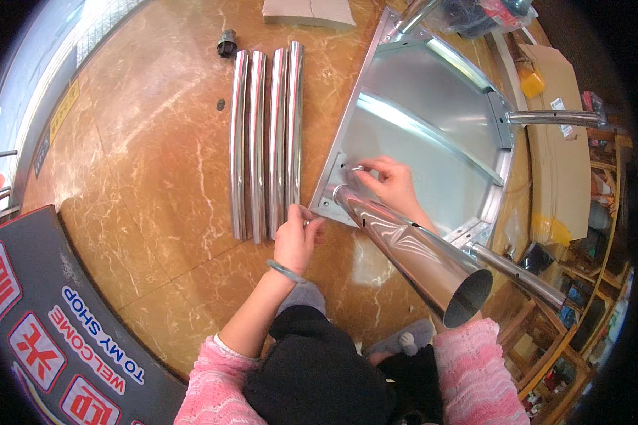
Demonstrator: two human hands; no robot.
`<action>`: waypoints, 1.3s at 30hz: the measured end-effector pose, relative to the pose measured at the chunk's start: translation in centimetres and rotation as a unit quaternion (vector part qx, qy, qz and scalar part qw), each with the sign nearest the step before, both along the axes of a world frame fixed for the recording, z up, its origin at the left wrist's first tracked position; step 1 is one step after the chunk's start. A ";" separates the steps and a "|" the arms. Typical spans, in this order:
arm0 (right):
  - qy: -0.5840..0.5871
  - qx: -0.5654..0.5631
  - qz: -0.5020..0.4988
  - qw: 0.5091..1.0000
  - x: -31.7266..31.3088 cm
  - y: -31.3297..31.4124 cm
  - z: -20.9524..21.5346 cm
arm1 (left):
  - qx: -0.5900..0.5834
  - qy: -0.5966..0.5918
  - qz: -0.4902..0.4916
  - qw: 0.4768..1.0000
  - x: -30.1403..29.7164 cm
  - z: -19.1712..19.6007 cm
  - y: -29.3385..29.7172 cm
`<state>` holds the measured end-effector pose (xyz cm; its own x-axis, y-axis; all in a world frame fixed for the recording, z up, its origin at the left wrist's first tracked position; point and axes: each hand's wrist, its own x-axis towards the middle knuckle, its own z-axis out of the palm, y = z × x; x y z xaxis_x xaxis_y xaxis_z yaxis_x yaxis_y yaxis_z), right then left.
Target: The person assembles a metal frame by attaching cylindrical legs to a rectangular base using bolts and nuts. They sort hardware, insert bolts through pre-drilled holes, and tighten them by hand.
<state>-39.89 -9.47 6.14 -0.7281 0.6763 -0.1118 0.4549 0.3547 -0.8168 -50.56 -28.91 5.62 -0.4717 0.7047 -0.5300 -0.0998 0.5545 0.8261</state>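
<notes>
Steel panel: one, toward 1 to 2 o'clock of the view, lying on the floor with its rimmed, braced face up.
Attached legs: four, one to a corner. From the panel's middle, one chrome leg is at 12 o'clock, a second leg at 3, a third leg at 5; the near leg starts between 7 and 8 and rises toward the camera, its round open end facing 5.
Right hand: one, just above the near leg's base, thumb and forefinger pinched on one small silvery piece, too small to identify. Its forearm passes behind the near leg.
Left hand: one, at 8 o'clock of the near leg's base, beside the panel's corner, fingers curled in; cannot tell whether it grips anything.
Left wrist: one pale bracelet.
Loose tubes: four chrome ones, side by side toward 11 o'clock.
Small parts: two, one dark fitting at 11 o'clock and one tiny dark piece between 10 and 11.
Mat: one, dark grey with lettering, at 8 o'clock.
Slippers: two grey ones, toward 5 and 6 o'clock.
</notes>
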 end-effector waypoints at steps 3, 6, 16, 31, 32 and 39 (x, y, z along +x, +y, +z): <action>0.021 0.092 0.067 0.993 -1.2 -0.4 -1.6 | -0.027 0.125 -0.030 0.991 -0.7 -0.7 0.0; -0.005 0.167 0.082 0.983 -1.3 -0.6 -2.5 | 0.049 0.064 0.035 0.996 -1.0 -1.7 0.0; -0.086 0.322 0.153 0.930 -1.3 -1.2 -2.4 | 0.155 0.007 0.130 0.979 -0.5 -0.9 0.9; -0.047 0.075 -0.072 0.993 1.1 -1.1 -2.6 | 0.210 0.255 0.024 0.944 -0.8 -3.0 2.1; 0.002 -0.016 -0.124 0.992 2.2 -1.1 -2.4 | 0.220 0.284 0.012 0.933 -0.7 -3.3 2.2; 0.271 -0.681 -0.406 0.546 8.1 -5.1 0.4 | 0.201 0.357 -0.016 0.912 -0.8 -4.8 2.5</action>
